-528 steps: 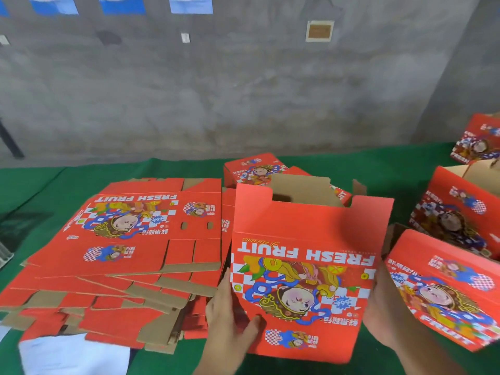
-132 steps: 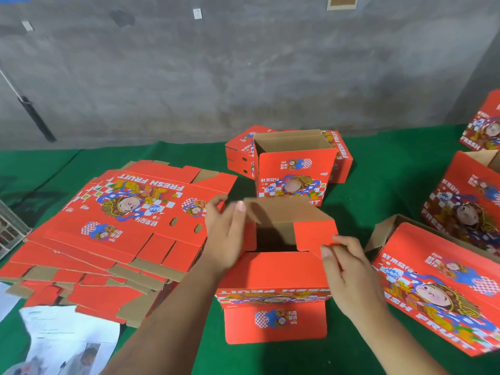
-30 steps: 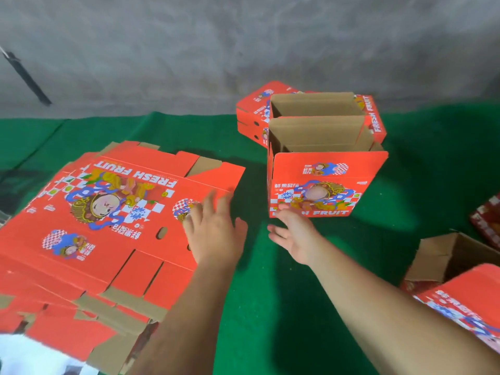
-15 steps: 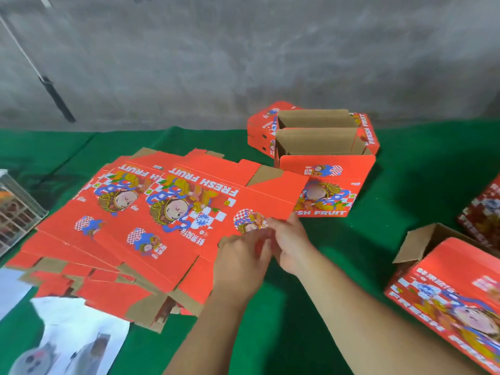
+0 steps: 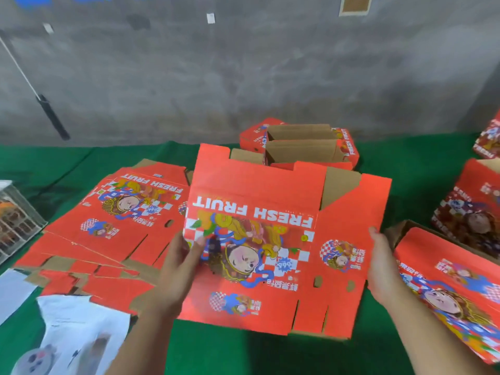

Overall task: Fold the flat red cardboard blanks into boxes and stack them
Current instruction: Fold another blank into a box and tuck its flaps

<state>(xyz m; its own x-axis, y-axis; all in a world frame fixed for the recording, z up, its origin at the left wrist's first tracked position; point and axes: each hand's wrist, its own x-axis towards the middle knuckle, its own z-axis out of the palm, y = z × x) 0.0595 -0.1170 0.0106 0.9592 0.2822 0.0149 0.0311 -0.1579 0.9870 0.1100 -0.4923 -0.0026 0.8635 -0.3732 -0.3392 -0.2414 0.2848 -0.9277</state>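
Red blank (image 5: 270,239) x1 gripped by L hand (image 5: 178,269) & R hand (image 5: 380,266), 2 folded boxes (image 5: 311,147) behind

Single head-worn view, wide-angle, looking forward and down across a green table (image 5: 270,355) toward a grey wall (image 5: 243,77) at the far edge. Close in: both forearms enter from the bottom, and a flat red blank (image 5: 270,212) fills centre frame. No second view to overlap

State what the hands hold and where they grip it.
A flat red blank: left hand grips its left edge, right hand its right edge.
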